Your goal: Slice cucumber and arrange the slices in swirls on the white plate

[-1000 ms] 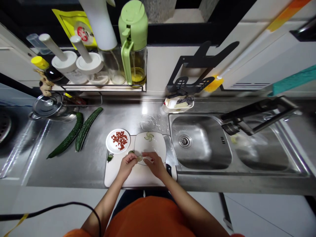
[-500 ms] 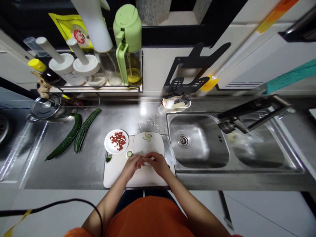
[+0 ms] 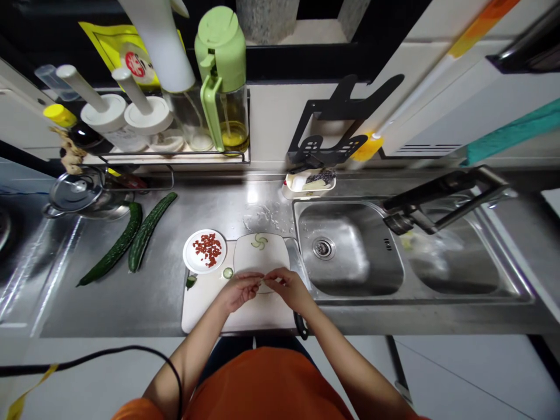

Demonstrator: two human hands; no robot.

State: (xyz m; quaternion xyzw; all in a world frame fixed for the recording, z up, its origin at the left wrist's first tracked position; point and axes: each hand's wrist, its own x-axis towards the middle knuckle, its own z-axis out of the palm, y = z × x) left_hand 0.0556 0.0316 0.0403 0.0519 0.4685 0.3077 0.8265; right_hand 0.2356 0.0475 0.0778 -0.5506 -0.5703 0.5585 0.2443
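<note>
My left hand and my right hand meet over the near edge of a white square plate, fingertips pinched together on a thin cucumber slice that is mostly hidden. The plate lies on a white cutting board. A pinwheel of cucumber slices sits at the plate's far side. One loose cucumber slice lies on the board just left of the plate. A small round plate of red goji berries stands to the left.
Two whole cucumbers lie on the steel counter at left, near a pot lid. A double sink with a faucet is right. A rack with oil bottle and jars lines the back wall.
Both hands have drawn together over the plate's near edge and now pinch a slice between them. A loose cucumber slice has come into view on the board left of the plate.
</note>
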